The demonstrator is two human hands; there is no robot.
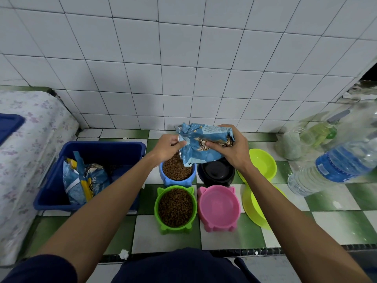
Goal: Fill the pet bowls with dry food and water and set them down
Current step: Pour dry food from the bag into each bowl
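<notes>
Kibble fills the green bowl (175,208) nearest the person, level to the rim; beside it the pink bowl (219,208) looks unfilled. Behind these, the blue bowl (177,170) holds kibble, the black bowl (216,173) none. Over the blue bowl, the food bag (204,142) is tipped mouth-down: left hand (167,149) pinches its open edge, right hand (230,149) grips its body. Two lime bowls (263,163) sit right, contents uncertain. Judged about halfway: dry food nearly done, water apparently still to pour. A water bottle (334,166) lies on its side farther right. Floor (330,203): green-and-white checked tile. Left: blue bin (51,193) holding more bags, flowered mattress (26,139). Beyond: white tiled wall (183,68).
</notes>
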